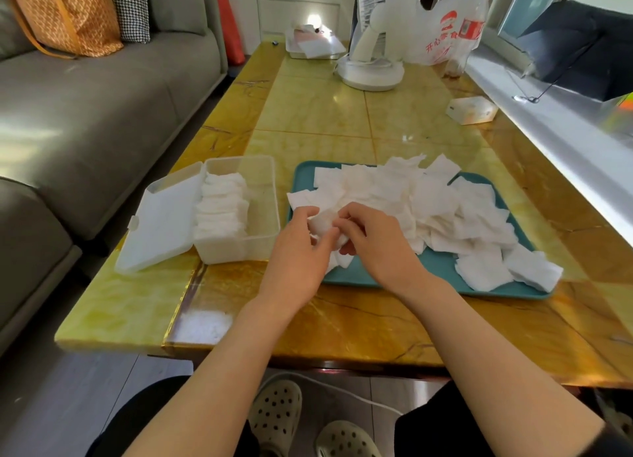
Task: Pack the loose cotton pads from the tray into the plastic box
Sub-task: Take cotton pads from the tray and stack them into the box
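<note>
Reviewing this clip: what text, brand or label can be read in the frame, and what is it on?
"开心", in red, followed by characters too blurred to read: on the white bag.
Red label on the bottle: too blurred to read.
Print on the carton: too blurred to read.
Tray, box, pads: no text visible.

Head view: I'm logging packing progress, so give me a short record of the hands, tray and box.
left hand: grips a bunch of pads over the near left corner of the tray
right hand: pinches the same bunch
tray: teal, heaped with loose pads, some overhanging its edge
box: left of tray, lid open, row of pads along its left side, rest bare
</note>
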The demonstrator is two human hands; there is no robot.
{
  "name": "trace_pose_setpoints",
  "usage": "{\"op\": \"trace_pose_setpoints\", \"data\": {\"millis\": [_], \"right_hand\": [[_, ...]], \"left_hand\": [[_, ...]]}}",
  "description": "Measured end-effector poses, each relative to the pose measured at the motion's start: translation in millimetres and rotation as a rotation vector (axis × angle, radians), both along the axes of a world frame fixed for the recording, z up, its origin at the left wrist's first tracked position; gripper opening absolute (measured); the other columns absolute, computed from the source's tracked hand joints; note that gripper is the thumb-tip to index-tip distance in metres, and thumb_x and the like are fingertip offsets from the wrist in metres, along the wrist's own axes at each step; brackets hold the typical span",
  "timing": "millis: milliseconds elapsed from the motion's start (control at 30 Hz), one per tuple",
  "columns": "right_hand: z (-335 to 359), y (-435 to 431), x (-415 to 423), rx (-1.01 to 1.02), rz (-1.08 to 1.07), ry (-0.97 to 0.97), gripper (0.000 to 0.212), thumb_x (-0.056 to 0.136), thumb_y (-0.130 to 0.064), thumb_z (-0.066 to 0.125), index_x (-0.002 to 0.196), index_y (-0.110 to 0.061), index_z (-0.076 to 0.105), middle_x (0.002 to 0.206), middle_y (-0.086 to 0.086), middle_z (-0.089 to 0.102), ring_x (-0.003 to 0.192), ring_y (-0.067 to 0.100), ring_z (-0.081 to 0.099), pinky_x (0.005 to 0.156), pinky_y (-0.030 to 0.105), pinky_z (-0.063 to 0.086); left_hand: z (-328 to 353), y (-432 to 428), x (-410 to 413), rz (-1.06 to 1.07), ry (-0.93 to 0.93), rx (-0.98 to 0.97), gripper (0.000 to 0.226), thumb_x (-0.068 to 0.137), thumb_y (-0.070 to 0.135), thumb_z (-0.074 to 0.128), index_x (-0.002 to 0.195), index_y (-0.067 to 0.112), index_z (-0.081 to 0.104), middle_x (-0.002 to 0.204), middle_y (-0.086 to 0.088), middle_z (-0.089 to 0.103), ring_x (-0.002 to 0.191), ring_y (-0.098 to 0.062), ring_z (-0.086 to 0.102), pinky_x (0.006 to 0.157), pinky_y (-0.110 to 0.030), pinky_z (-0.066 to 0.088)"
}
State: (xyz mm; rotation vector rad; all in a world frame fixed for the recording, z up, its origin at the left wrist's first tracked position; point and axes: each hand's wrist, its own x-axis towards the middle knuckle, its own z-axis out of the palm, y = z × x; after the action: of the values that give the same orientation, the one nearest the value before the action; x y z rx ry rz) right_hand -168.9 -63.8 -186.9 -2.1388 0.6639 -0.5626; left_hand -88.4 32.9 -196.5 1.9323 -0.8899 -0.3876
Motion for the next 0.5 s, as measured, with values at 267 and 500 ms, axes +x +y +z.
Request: {"op": "trace_pose_setpoints", "data": {"millis": [267,500], "right_hand": [[2.2,-1.4,1.2,-0.021,-0.086,-0.138,0.022,0.098,-0.014,0.045,0.078,-0.019,0.053,0.066,-0.011,0.053,0.060,0.002,0.049,0.063,0.021,0.043],[3.7,-2.6,2.5,-0.128,-0.060,-0.159,0.018,0.096,-0.011,0.047,0.082,-0.017,0.056,0.073,-0.010,0.055,0.069,0.003,0.049,0.064,0.013,0.036]], "left_hand": [[6.0,-3.6,4.9,0.042,0.032,-0.080,0.036,0.087,0.028,0.065,0.082,-0.006,0.055,0.071,-0.013,0.051,0.064,-0.018,0.046,0.056,-0.029,0.035],[11.2,0.9,3.1,-0.039,0.128,0.009,0.012,0.086,0.023,0.068,0.095,0.015,0.066,0.088,0.003,0.068,0.083,-0.010,0.063,0.070,-0.020,0.049]]}}
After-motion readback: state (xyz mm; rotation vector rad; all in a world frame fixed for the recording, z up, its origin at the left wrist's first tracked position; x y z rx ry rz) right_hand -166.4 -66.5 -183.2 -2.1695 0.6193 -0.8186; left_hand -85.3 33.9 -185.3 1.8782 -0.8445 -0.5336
